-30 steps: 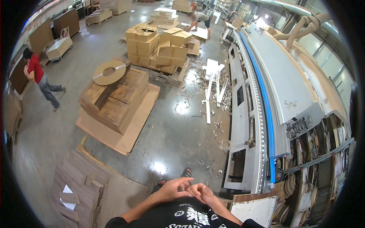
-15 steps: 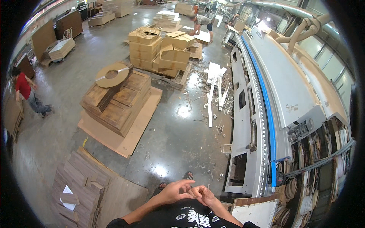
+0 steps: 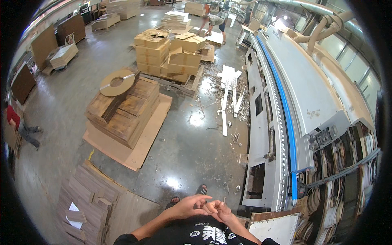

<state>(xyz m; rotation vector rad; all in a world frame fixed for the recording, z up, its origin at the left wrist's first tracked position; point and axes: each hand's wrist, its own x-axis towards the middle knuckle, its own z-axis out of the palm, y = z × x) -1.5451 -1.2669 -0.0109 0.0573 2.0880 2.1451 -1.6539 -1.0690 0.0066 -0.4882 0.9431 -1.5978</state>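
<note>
My left hand [image 3: 188,206] and my right hand [image 3: 219,210] meet low in front of my black printed shirt [image 3: 196,232]. The left one is open, its thumb and forefinger curved apart, the tips close to the right hand's fingers. My right hand is closed, fingers curled together in a pinch. A thin pale sliver shows just above it; whether it is held or lies on the floor behind, I cannot tell. Anything inside the right fingers is too small to make out.
Wooden panels [image 3: 141,96] with a tape roll [image 3: 107,88] on top lie ahead left, cartons [image 3: 152,55] behind. A long grey machine [image 3: 302,94] runs along the right. White strips [image 3: 224,110] and scraps litter the floor. Brown boards [image 3: 83,183] lie near left. Two people [image 3: 22,126] [image 3: 214,22] are farther off.
The person in red at the left has walked nearer and toward the left rim. The far person bends lower over a white panel. My hands stay almost where they were.
</note>
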